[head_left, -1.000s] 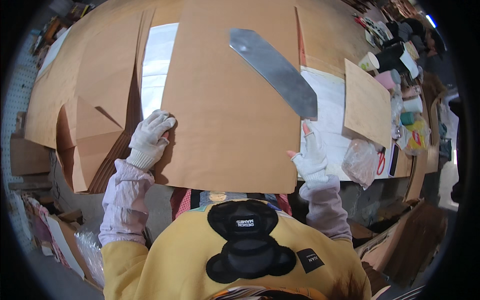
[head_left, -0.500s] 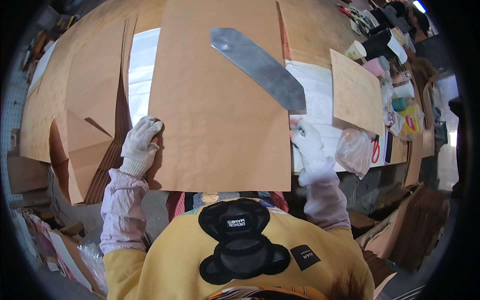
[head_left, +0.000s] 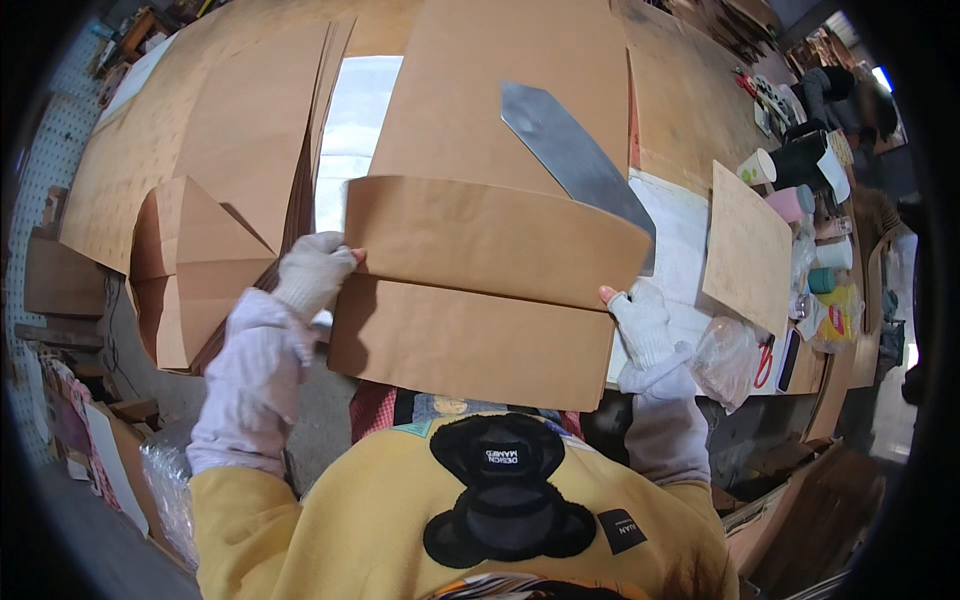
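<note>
A large brown kraft paper piece (head_left: pixel 480 345) lies in front of me on the table. Across it a raised brown flap (head_left: pixel 490 235) leans away, its upper edge bowed. My left hand (head_left: pixel 315 272), in a white glove with the thumb tip bare, pinches the flap's left end. At the right end my gloved right hand (head_left: pixel 638 318) is closed on the same flap, thumb along its lower edge. A flat grey metal plate with angled ends (head_left: pixel 565 145) rests slantwise on the paper beyond; the flap hides part of its near side.
To the left are stacked brown paper bags (head_left: pixel 245 120), one with its end opened out (head_left: pixel 205 270). A thin wooden board (head_left: pixel 745 250), a clear plastic bag (head_left: pixel 727 360), red-handled scissors (head_left: pixel 764 362), a phone (head_left: pixel 790 360) and a paper cup (head_left: pixel 757 167) lie on the right.
Both hands have gone from the sides of the flat paper to the ends of a flap now lifted and bent away from me. The whole view has shifted slightly.
</note>
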